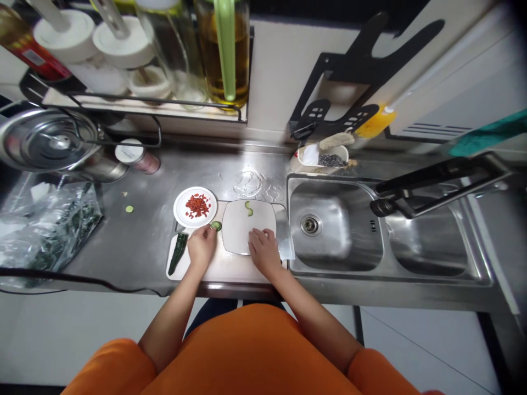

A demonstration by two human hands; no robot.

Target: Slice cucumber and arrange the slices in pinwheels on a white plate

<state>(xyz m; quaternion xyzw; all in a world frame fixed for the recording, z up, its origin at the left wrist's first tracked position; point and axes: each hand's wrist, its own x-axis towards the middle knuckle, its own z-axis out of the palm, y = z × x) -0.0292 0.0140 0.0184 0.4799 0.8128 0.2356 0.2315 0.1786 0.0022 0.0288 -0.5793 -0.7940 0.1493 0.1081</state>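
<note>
My left hand is closed in a pinch at some green cucumber slices beside the square white plate. My right hand lies over the plate's lower right part, fingers stretched out and apart. Two curved cucumber slices sit near the plate's upper edge. Beneath is a pale cutting board. A dark green cucumber piece lies at the board's left end. Just above it, a round white plate holds chopped red bits. A wide knife blade shows under the square plate's right side.
A double steel sink with a black faucet is on the right. Left are a plastic bag of greens, a lidded steel pot and a small jar. A rack of bottles hangs above. Water wets the counter.
</note>
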